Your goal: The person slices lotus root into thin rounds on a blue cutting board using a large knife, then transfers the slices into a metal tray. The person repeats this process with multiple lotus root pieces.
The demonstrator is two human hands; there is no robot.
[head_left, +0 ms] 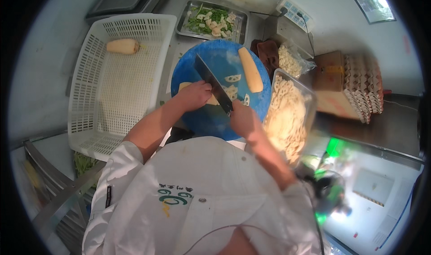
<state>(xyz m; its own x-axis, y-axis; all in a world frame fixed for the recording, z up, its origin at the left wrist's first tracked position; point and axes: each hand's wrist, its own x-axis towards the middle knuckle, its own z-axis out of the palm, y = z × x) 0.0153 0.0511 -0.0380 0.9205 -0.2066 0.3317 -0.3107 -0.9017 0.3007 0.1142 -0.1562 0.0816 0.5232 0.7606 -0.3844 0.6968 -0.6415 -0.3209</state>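
Observation:
A round blue cutting board (193,62) lies in front of me. My right hand (245,118) is wrapped round the handle of a cleaver (213,85), its broad dark blade slanting away to the far left across the board. Against the blade's left side, my left hand (196,96) presses with curled fingers on a peeled lotus root (184,85), mostly hidden under it. Cut lotus slices (231,91) with holes lie just right of the blade. A whole peeled lotus root (251,70) rests at the board's right side.
Left of the board stands a white plastic basket (167,53) with one lotus root (122,46) inside. Behind is a metal tray (244,28) of green and white cut vegetables. A tray of lotus slices (287,116) sits close on the right, beyond it egg trays (363,86) and a cardboard box (327,77).

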